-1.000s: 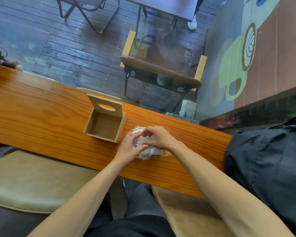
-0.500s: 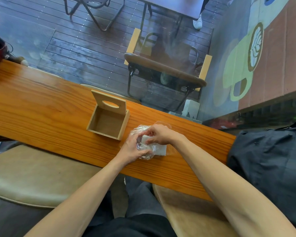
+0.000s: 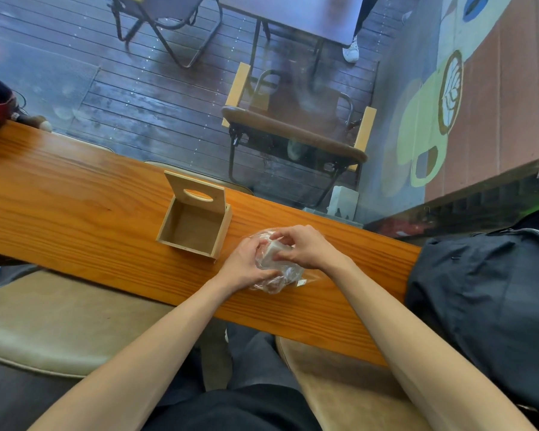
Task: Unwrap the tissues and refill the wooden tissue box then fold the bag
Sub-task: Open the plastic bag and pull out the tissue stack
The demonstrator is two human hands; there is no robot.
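While the wooden tissue box [image 3: 196,223] stands open on the tabletop [image 3: 75,206], both hands grip the tissues [image 3: 273,251]; left hand [image 3: 246,264] seemingly pinches the bag [image 3: 277,279]; right hand [image 3: 305,247] clasps above.

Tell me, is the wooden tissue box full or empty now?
Empty: the wooden tissue box shows its bare bottom, with its lid standing open.

A long orange-brown wooden bench [image 3: 75,200] ran from the left towards the right. Beyond it, through glass, lay a dark wet plank deck [image 3: 131,98] with a folding chair [image 3: 296,132] and a dark table [image 3: 293,14]. A painted cup mural [image 3: 430,126] covered the wall at far right. Tan cushioned seats [image 3: 59,325] sat near.
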